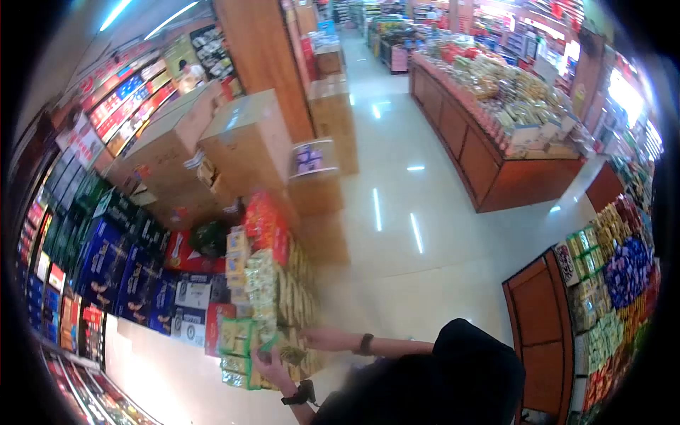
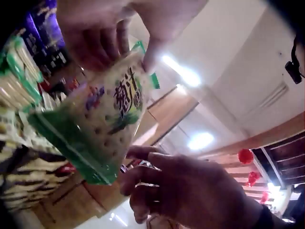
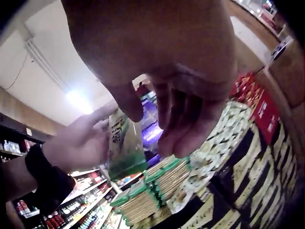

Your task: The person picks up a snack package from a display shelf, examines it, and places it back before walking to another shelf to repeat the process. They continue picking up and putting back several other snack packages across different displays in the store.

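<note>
A green-and-cream packet of crackers with dark lettering hangs tilted from my left hand, pinched near one end between thumb and fingers. In the right wrist view, the same packet stands beside my left hand, above which a black band circles the wrist. My right hand is close to the packet, its fingers loosely bent and holding nothing. Below both hands in the head view is a stack of packaged crackers, green-edged packs at its near end. Similar green-edged packs show under the hands.
Cream-coloured packs continue the stack toward a red box. Blue cartons line the left side, with large cardboard boxes behind. A wooden display counter piled with packets stands across the shiny aisle floor; another counter is at right.
</note>
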### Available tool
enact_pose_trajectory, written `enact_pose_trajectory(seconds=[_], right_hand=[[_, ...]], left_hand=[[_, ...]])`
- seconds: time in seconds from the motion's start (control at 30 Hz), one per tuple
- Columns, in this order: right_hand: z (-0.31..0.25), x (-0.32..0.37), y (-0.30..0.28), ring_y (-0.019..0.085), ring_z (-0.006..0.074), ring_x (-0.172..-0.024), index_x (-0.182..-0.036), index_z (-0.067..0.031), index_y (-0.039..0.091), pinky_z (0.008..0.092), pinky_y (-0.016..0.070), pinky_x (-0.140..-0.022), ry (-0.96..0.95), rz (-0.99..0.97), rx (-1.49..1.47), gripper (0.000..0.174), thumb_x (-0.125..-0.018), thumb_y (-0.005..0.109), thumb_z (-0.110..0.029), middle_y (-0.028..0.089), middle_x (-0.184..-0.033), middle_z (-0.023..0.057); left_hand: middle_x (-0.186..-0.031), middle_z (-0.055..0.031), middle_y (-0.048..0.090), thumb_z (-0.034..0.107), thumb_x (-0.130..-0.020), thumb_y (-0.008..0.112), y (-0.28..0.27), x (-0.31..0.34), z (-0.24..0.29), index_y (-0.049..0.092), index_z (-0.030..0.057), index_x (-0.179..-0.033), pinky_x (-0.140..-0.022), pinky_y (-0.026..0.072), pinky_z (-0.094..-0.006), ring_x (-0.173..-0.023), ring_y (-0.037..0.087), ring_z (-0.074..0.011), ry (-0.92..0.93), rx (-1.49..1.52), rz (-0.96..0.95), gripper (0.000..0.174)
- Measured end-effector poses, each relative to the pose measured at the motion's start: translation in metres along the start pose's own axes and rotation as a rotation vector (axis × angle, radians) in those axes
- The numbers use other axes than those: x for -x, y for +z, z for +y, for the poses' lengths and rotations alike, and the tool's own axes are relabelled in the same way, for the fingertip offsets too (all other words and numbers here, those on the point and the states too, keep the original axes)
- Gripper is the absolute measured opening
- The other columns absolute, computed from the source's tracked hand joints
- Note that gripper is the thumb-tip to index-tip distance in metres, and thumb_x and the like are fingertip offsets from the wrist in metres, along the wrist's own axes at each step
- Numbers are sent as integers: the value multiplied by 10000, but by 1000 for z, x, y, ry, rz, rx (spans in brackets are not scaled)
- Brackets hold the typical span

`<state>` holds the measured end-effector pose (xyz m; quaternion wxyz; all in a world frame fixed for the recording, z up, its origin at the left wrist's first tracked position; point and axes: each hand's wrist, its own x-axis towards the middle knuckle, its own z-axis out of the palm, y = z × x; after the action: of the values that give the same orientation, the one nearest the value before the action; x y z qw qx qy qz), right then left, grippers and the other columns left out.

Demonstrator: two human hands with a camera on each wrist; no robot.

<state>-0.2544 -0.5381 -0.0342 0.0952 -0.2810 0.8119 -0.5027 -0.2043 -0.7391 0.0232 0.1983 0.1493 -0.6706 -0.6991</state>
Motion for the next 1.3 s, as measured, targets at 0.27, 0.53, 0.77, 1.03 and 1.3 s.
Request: enact_pose_trajectory(seconds=[0.27,0.53,0.77,1.03,1.3], right_hand=[[17,190,-147,622,178,-976,-1371,-71,524,360,509,-850,202,364,-223,441,-967,623,-218,664,-1082,109],[-27,371,-235,627,122,-795,-1309,-81,603,300,529,-718,474,985,-363,401,-927,679,-179,677,-904,43],[31,486,-234,638,120,-744,-1175,-8,635,273,530,-644,552,1629,-477,312,-880,699,-85,683,-880,69],[54,578,-255,647,128,-741,-1054,-2,665,273,530,-637,667,1891,-445,193,-884,681,-92,691,-849,71],[86,664,-325,630,145,-722,-994,10,676,300,517,-641,899,1927,-131,155,-883,657,-95,667,-798,73]], left_hand=[[-1060,-93,641,89,-904,715,217,129,15,577,-2,-1157,-893,487,-327,-1000,604,-181,-78,-107,-587,302],[-1047,-111,649,214,-962,671,358,246,-37,564,7,-1215,-757,549,-323,-904,635,-171,-101,-193,-1212,344],[-1007,-74,696,201,-945,695,424,317,-22,558,36,-1251,-720,534,-288,-892,662,-140,-303,-304,-1730,373],[-958,-46,694,235,-916,736,521,383,-18,605,50,-1164,-661,466,-241,-826,606,-90,-277,-351,-1866,336],[-917,-42,675,231,-902,746,656,461,-32,628,19,-1113,-687,443,-245,-812,583,-93,-301,-280,-1943,321]])
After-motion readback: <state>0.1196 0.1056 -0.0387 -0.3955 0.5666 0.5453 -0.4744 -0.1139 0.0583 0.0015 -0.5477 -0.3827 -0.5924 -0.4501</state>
